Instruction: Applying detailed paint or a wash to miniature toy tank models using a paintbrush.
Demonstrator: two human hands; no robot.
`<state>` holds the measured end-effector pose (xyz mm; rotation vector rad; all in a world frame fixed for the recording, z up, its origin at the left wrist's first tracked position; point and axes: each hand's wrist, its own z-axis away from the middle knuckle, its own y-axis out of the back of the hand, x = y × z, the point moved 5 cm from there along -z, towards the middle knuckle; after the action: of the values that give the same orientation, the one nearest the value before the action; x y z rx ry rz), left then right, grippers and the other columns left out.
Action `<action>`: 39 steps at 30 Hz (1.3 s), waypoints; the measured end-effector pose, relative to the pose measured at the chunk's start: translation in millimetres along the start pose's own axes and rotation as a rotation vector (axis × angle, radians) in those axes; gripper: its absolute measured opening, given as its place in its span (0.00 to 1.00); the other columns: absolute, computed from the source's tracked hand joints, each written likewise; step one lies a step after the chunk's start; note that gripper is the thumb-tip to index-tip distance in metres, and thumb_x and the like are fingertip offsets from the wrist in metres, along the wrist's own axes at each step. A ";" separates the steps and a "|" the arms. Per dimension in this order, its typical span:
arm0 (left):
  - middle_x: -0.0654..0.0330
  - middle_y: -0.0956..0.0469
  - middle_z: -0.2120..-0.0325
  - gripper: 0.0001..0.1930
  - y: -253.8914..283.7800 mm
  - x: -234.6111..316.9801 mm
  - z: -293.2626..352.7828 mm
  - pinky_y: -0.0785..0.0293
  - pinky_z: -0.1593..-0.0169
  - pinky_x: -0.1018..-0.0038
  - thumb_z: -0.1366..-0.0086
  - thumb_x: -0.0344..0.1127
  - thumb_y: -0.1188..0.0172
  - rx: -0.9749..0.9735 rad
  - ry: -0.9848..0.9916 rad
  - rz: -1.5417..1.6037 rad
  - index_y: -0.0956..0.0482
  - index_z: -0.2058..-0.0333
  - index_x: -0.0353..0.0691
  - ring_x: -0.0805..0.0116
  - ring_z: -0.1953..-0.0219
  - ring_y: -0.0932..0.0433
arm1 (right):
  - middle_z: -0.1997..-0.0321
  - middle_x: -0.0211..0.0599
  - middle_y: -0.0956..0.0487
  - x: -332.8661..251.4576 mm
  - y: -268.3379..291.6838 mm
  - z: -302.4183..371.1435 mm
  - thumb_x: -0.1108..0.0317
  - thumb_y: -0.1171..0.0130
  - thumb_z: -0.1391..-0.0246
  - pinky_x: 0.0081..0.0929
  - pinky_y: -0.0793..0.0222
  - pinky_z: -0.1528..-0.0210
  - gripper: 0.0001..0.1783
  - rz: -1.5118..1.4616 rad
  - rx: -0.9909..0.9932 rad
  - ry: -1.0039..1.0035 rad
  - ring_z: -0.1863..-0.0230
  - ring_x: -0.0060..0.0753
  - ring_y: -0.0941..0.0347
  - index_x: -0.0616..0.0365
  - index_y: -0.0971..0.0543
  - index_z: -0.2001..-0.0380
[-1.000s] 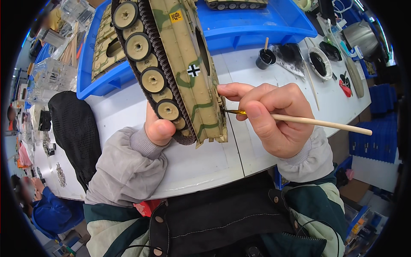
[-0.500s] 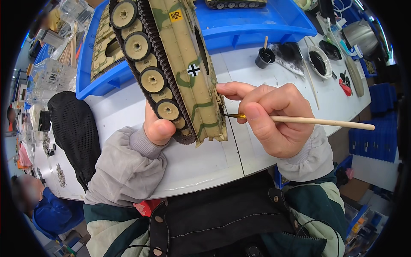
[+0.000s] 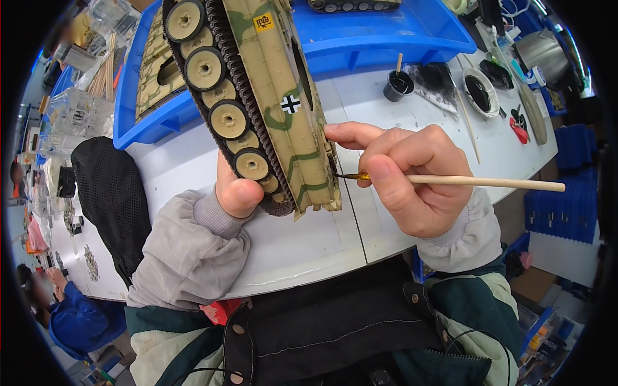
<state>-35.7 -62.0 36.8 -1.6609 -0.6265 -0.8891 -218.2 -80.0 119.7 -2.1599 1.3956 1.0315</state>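
Note:
A model tank hull (image 3: 278, 138) in tan and green camouflage is tilted on its side above the table, its wheels and dark track facing left. My left hand (image 3: 237, 192) holds it from beneath near its lower end; the thumb shows beside the wheels, while the other fingers are hidden behind the hull. Pinched in my right hand (image 3: 415, 174) is a thin paintbrush (image 3: 483, 183) with a pale wooden handle. Its dark tip meets the hull's right lower edge. The right index finger rests against that same edge.
Blue trays (image 3: 386, 42) with more tank parts stand at the back. To the right are a black paint cup (image 3: 398, 86), a white-rimmed dish (image 3: 481, 93) and a red-handled tool (image 3: 519, 127). A black mesh bag (image 3: 112, 199) lies left. Another person (image 3: 84, 318) sits far left.
The brush has shifted very slightly at the hull's edge. Both hands and the tank hull are nearly still. At far left, the other person's head and hands have moved.

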 end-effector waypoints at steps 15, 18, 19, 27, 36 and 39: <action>0.53 0.35 0.46 0.47 14.1 -15.2 11.8 0.31 0.47 0.67 0.51 0.53 0.33 -0.283 -0.041 0.284 0.47 0.41 0.32 0.62 0.47 0.31 | 0.85 0.28 0.28 43.4 109.3 -18.0 0.64 0.44 0.44 0.11 0.46 0.84 0.13 0.334 0.350 -0.350 0.85 0.12 0.37 0.56 0.32 0.77; 0.53 0.35 0.46 0.47 16.4 -13.4 13.8 0.31 0.46 0.67 0.51 0.52 0.33 -0.296 -0.026 0.329 0.47 0.41 0.32 0.62 0.47 0.31 | 0.85 0.26 0.28 67.8 113.0 -12.1 0.62 0.45 0.44 0.12 0.47 0.85 0.13 0.336 0.239 -0.543 0.87 0.11 0.40 0.56 0.32 0.77; 0.53 0.35 0.46 0.47 17.2 -11.5 15.4 0.31 0.46 0.67 0.51 0.52 0.34 -0.295 -0.024 0.341 0.47 0.41 0.32 0.62 0.47 0.31 | 0.85 0.26 0.28 69.8 112.0 -12.2 0.62 0.45 0.44 0.12 0.47 0.85 0.13 0.337 0.242 -0.540 0.87 0.11 0.40 0.56 0.32 0.77; 0.53 0.36 0.45 0.46 21.5 -10.1 21.3 0.32 0.46 0.67 0.51 0.51 0.34 -0.307 0.007 0.410 0.48 0.41 0.32 0.62 0.46 0.32 | 0.86 0.28 0.26 74.9 105.0 -13.0 0.60 0.47 0.43 0.16 0.41 0.83 0.14 0.468 0.164 -0.606 0.86 0.15 0.35 0.57 0.32 0.77; 0.53 0.36 0.45 0.46 18.9 -12.9 19.5 0.33 0.45 0.66 0.51 0.49 0.35 -0.314 0.022 0.431 0.48 0.40 0.32 0.62 0.46 0.32 | 0.85 0.29 0.26 72.2 107.6 -9.9 0.61 0.47 0.43 0.16 0.39 0.81 0.14 0.525 0.171 -0.615 0.84 0.16 0.32 0.58 0.31 0.77; 0.53 0.36 0.45 0.45 18.2 -8.3 22.1 0.33 0.45 0.66 0.50 0.49 0.35 -0.303 0.010 0.428 0.48 0.40 0.32 0.62 0.45 0.33 | 0.85 0.29 0.26 72.0 104.2 -13.7 0.61 0.47 0.43 0.16 0.39 0.81 0.14 0.525 0.159 -0.604 0.83 0.16 0.31 0.58 0.31 0.77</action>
<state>-21.0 -45.2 17.0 -1.9622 -0.1156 -0.6995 -288.7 -179.8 83.6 -1.2201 1.6727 1.5270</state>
